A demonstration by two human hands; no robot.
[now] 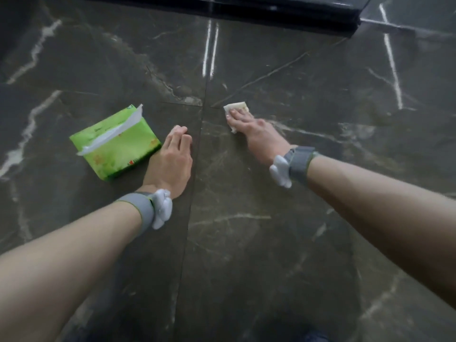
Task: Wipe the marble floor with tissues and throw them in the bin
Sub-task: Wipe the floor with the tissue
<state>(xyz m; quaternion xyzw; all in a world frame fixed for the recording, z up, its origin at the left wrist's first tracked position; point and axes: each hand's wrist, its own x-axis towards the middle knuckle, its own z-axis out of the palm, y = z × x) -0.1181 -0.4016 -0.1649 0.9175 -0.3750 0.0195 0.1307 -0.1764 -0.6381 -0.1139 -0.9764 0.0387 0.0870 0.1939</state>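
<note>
Now my R hand [249, 127] lies palm down, fingers straight & close together, pressing a folded white tissue [238, 106] flat onto the dark marble floor [246, 230]. The tissue sticks out past my fingertips, and a bit more shows by the thumb side. It sits just R of the tile joint.

My L hand [172, 159] rests palm down on the floor just L of that joint. It holds nothing, fingers relaxed w/ tips bent down. It's well apart from the R hand. Its outer edge is just beside the green tissue pack [116, 141]; can't tell if they touch. The pack lies flat, w/ a white sheet poking from the slot on top.

Each wrist has a grey band w/ a white piece: L band [143, 213], R band [298, 164]. At the far edge runs a glossy black step [283, 11].
</note>
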